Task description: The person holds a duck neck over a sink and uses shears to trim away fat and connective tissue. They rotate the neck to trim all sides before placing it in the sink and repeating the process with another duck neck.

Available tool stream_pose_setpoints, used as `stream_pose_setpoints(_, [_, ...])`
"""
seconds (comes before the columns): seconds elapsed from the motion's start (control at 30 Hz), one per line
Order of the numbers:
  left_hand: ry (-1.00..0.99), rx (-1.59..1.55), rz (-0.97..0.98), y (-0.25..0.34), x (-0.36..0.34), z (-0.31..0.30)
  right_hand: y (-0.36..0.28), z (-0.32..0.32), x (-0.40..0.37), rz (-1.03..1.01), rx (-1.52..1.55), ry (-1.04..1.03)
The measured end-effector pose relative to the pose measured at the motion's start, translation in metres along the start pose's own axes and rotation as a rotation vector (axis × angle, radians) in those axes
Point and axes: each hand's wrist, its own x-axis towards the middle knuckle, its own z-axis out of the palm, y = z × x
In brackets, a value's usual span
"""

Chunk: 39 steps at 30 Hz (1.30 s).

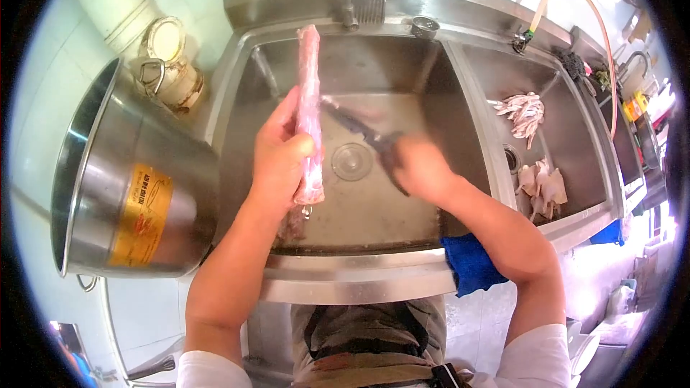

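Standing at far left: a tall, round stainless-steel pot (pixel 188 208) with an orange label (pixel 142 214).
Left hand (pixel 282 152): its fingers were wrapped round a long, narrow, pale-pink length of meat (pixel 309 86).
Meat: it was above the wide grey steel basin (pixel 392 223), its longer end running beyond the left thumb, its shorter end nearer the person, with the right hand (pixel 420 169) well to its right.
Right hand: blurred, it was closed round the handle of a dark metal bladed tool (pixel 351 123) aimed at the meat; contact could not be told.
Smaller steel basin (pixel 575 136): two piles of pale pieces (pixel 523 111) lay there.
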Motion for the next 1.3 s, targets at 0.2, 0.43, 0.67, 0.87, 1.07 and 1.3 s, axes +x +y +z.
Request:
stream_pose_setpoints(0.2, [0.039,0.031,-0.030,-0.002,-0.006,0.009,0.004,0.011,0.007,-0.047,-0.209,0.076])
stream_pose_setpoints(0.43, [0.020,-0.021,-0.040,-0.004,-0.001,0.007,0.012,-0.008,0.012,0.110,-0.047,-0.014])
stream_pose_setpoints(0.67, [-0.018,-0.010,-0.046,-0.004,-0.004,0.007,0.002,0.002,0.007,0.026,-0.046,0.075])
stream_pose_setpoints(0.87, [0.040,0.105,-0.080,-0.003,-0.010,0.015,-0.002,-0.003,0.011,0.109,-0.165,-0.067])
stream_pose_setpoints(1.07, [0.069,0.156,-0.016,-0.006,-0.008,0.020,0.003,-0.020,0.012,0.212,0.015,-0.101])
stream_pose_setpoints(1.3, [0.051,0.335,-0.071,-0.010,-0.010,0.018,-0.002,-0.002,0.009,0.046,-0.073,0.132])
